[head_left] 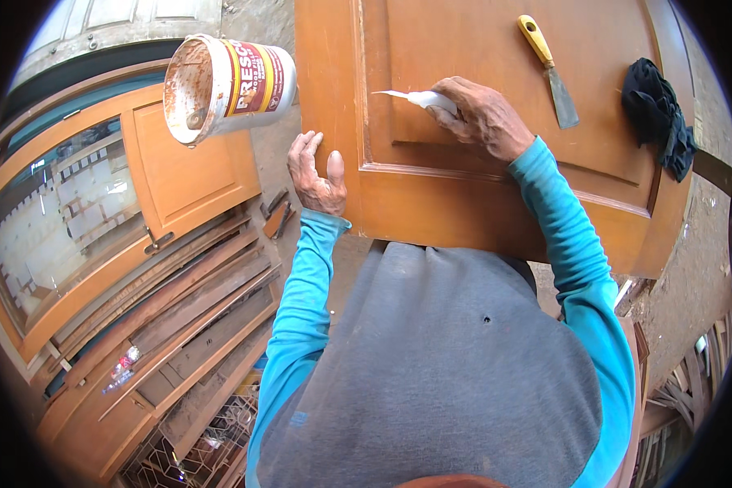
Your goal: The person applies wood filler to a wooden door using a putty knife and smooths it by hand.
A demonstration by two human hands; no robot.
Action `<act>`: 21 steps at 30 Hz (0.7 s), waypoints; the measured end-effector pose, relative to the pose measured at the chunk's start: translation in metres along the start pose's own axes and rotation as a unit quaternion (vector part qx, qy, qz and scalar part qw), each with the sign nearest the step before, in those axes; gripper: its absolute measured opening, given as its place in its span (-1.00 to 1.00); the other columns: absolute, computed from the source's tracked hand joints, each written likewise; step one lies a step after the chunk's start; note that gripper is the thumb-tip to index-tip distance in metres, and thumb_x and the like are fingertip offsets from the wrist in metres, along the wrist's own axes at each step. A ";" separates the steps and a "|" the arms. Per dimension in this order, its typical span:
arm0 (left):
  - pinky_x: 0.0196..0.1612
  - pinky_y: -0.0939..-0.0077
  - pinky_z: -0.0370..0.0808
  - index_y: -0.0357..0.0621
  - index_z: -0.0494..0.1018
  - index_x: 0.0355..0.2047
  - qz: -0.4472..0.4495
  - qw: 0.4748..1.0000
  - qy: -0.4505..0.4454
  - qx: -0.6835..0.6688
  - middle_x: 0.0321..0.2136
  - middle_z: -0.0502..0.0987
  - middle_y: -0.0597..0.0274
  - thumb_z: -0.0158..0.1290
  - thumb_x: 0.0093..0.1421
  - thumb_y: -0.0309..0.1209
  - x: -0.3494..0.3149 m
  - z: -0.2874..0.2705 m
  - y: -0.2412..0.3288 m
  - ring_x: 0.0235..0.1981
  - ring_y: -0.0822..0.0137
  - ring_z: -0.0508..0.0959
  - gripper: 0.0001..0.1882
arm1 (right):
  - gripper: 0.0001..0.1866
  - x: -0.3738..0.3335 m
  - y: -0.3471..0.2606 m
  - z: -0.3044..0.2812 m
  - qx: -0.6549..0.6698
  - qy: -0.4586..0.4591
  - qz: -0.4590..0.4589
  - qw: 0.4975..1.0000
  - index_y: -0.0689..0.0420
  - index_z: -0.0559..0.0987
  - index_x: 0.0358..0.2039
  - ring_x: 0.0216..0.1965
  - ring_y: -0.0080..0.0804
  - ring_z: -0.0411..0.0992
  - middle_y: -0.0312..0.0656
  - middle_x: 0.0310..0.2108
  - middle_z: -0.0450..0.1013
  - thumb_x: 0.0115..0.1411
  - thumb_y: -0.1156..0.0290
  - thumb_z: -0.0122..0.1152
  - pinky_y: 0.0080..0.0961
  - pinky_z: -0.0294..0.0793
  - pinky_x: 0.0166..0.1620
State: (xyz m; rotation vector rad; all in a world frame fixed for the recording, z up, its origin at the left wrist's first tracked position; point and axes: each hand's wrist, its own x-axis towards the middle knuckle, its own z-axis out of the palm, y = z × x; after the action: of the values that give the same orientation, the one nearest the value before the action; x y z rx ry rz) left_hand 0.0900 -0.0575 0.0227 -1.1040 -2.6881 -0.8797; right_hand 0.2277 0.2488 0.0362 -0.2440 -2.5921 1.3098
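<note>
The right hand [481, 118] is clenched around a small white scraper [419, 99], its thin pale blade sticking out past the fingers toward the person's left and lying against the recessed moulding of the wooden door panel [464, 187]. That panel lies flat in front of the person, orange-brown and varnished, and the hand rests right on its surface. The left hand [317, 171] is released, fingers stretched out flat, palm pressed on the near left edge of the same door, thumb up over the face of the wood, holding nothing.

Beyond the right hand, farther across the panel, a putty knife [549, 71] with a yellow handle and a grey steel blade lies loose on the wood, apart from the fingers. Farther out to that hand's right, a crumpled dark cloth [657, 118] sits near the door's edge.

Beyond the left hand and off to its left, a white tub [228, 85] with a red and yellow label lies on its side, open mouth turned this way, brown filler smeared round the inside. Below it, to the left of that hand, more door frames and wooden strips [179, 301] are stacked on the floor, one with patterned glass [57, 220]. Both sleeves are bright blue.
</note>
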 end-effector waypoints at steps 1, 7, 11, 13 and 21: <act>0.38 -0.06 0.31 -0.28 0.49 0.13 -0.002 1.000 0.001 0.003 0.17 0.48 -0.12 0.13 0.36 -0.19 0.001 0.000 0.001 0.28 -0.15 0.42 -0.53 | -0.79 0.002 0.001 0.001 -0.002 -0.008 -0.004 1.000 0.15 0.57 -0.11 -0.19 0.10 0.57 0.02 -0.20 0.59 0.33 0.35 0.30 -0.12 0.59 -0.13; 0.37 -0.06 0.33 -0.27 0.48 0.13 -0.005 1.000 0.004 0.013 0.17 0.48 -0.12 0.16 0.33 -0.19 -0.001 0.001 0.002 0.28 -0.15 0.42 -0.51 | -0.77 0.017 0.004 0.002 0.007 -0.052 -0.034 0.998 0.17 0.58 -0.11 -0.18 0.10 0.58 0.03 -0.22 0.60 0.29 0.34 0.32 -0.10 0.59 -0.11; 0.36 -0.06 0.34 -0.27 0.49 0.13 0.001 1.000 0.006 0.014 0.16 0.48 -0.12 0.17 0.32 -0.19 0.000 0.002 0.002 0.28 -0.16 0.43 -0.51 | -0.76 0.024 0.011 0.003 0.021 -0.069 -0.038 0.997 0.18 0.59 -0.13 -0.21 0.10 0.59 0.03 -0.24 0.61 0.23 0.37 0.33 -0.10 0.60 -0.13; 0.36 -0.06 0.34 -0.27 0.49 0.13 0.001 1.000 0.006 0.017 0.16 0.49 -0.12 0.17 0.32 -0.19 0.000 0.001 0.002 0.28 -0.16 0.43 -0.51 | -0.77 0.027 0.012 0.003 0.028 -0.076 -0.043 0.996 0.18 0.60 -0.14 -0.22 0.11 0.59 0.04 -0.25 0.61 0.22 0.39 0.33 -0.10 0.61 -0.13; 0.35 -0.06 0.36 -0.26 0.50 0.12 -0.004 1.000 0.007 0.015 0.16 0.49 -0.11 0.18 0.31 -0.19 0.001 0.001 0.003 0.27 -0.16 0.44 -0.52 | -0.77 0.033 0.011 0.004 0.043 -0.089 -0.053 0.994 0.18 0.62 -0.15 -0.23 0.10 0.59 0.05 -0.26 0.61 0.21 0.39 0.33 -0.11 0.61 -0.11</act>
State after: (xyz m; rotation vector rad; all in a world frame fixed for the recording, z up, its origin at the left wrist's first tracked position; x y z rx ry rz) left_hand 0.0914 -0.0551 0.0234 -1.0789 -2.6862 -0.8431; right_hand 0.1950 0.2602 0.0295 0.0247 -2.6417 1.4608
